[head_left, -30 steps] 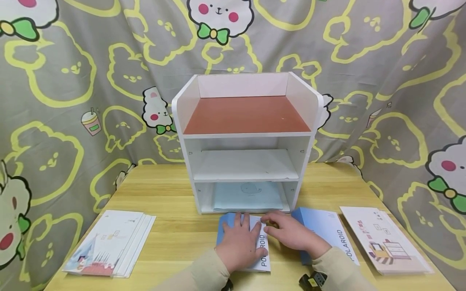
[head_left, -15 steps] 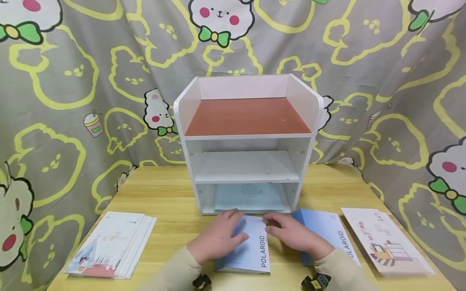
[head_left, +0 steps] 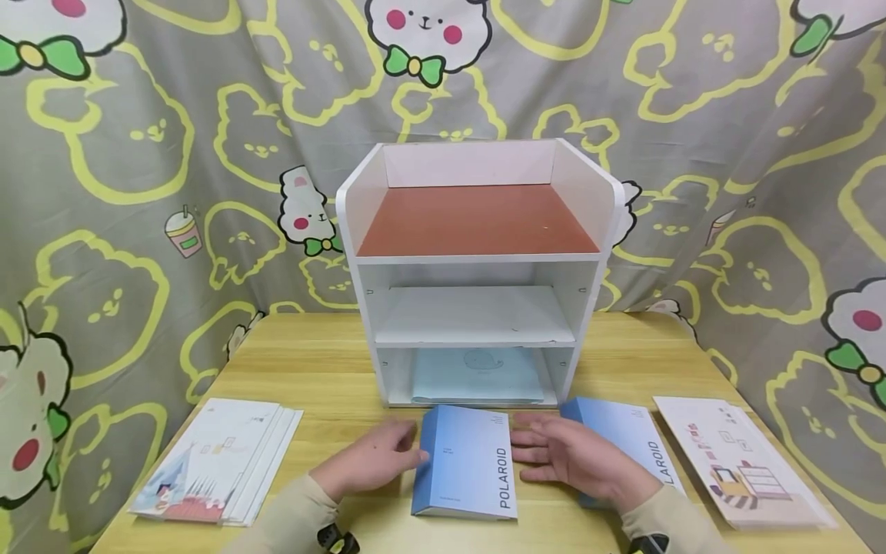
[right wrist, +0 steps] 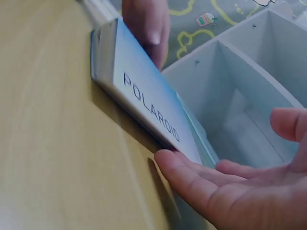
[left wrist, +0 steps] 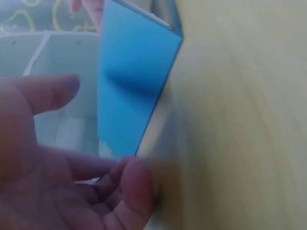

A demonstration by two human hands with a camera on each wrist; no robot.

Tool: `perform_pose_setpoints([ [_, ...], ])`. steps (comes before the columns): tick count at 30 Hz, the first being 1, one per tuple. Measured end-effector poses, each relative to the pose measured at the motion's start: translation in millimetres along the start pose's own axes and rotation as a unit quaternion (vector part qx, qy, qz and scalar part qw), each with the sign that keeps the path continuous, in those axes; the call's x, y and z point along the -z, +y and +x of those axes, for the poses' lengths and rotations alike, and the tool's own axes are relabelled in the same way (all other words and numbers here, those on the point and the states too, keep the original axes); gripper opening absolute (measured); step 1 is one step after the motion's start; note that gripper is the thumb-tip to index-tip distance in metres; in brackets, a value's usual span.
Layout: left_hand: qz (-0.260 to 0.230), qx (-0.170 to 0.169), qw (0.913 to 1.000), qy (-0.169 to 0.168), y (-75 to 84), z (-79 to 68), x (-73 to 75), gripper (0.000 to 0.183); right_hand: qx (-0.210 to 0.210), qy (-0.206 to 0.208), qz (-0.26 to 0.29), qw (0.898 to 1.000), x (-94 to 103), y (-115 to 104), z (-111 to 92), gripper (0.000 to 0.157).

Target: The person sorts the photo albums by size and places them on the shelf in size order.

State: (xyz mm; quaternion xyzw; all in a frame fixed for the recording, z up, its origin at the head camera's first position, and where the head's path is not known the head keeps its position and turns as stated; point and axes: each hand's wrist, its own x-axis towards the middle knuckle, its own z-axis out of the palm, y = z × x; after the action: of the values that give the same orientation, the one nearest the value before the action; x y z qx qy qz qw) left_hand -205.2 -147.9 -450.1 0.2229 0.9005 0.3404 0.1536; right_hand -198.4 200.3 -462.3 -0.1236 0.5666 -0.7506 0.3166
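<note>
A blue-to-white photo album (head_left: 465, 462) marked POLAROID lies flat on the table between my two hands. By its blue spine, my left hand (head_left: 370, 462) stands with thumb pointing at the album and fingers loosely bent. My right hand (head_left: 588, 460) is on the opposite side, palm turned in, its outstretched fingertips right at the album's edge. The right wrist view shows the album's pages from one end, with the right fingers (right wrist: 192, 177) low beside the cover. A second album (head_left: 619, 419) of the same look lies to the right, partly hidden by my right hand.
A white shelf unit (head_left: 477, 259) stands behind the album, with a light blue folder (head_left: 477, 375) in its lowest compartment. Illustrated booklets (head_left: 221, 446) lie stacked at the left, and more pale booklets (head_left: 737, 462) at the right. A patterned cloth (head_left: 263, 115) hangs behind.
My left hand has lifted off the album's cover and moved left to its spine side. The right hand has turned its palm inward, with fingers extended along the album's right edge.
</note>
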Motion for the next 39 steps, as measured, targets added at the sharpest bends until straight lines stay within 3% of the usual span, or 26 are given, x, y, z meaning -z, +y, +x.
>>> perform_pose_setpoints([
  [4, 0.036, 0.020, 0.9989, -0.024, 5.2, 0.5, -4.7, 0.070, -0.005, -0.003, 0.050, 0.999, -2.5, 4, 3, 0.070],
  [8, 0.023, 0.033, 0.9989, -0.025, 11.2, 1.5, -7.2, 0.074, -0.005, 0.007, 0.061, 0.998, -8.7, 8, 10, 0.066],
  [16, -0.034, 0.026, 0.9991, -0.004, 11.4, 2.5, -11.5, 0.079, 0.017, 0.023, 0.026, 0.999, -14.5, 10, 14, 0.062],
  [20, -0.119, 0.019, 0.9927, -0.010, 8.4, 3.6, -12.4, 0.078, 0.018, 0.030, 0.020, 0.999, -15.1, 10, 13, 0.062],
  [23, -0.214, 0.024, 0.9764, -0.018, 4.9, 5.1, -14.2, 0.081, 0.017, 0.031, 0.015, 0.999, -15.7, 12, 14, 0.059],
  [28, -0.345, 0.047, 0.9369, -0.028, -0.9, 6.2, -18.8, 0.090, 0.018, 0.030, 0.002, 0.999, -17.1, 14, 16, 0.057],
  [34, -0.410, 0.052, 0.9098, -0.032, -1.3, 7.9, -24.4, 0.083, 0.024, 0.043, -0.021, 0.999, -18.6, 14, 14, 0.061],
  [39, -0.473, 0.036, 0.8789, -0.050, 0.8, 7.8, -29.2, 0.084, 0.030, 0.047, -0.042, 0.998, -21.4, 14, 14, 0.064],
])
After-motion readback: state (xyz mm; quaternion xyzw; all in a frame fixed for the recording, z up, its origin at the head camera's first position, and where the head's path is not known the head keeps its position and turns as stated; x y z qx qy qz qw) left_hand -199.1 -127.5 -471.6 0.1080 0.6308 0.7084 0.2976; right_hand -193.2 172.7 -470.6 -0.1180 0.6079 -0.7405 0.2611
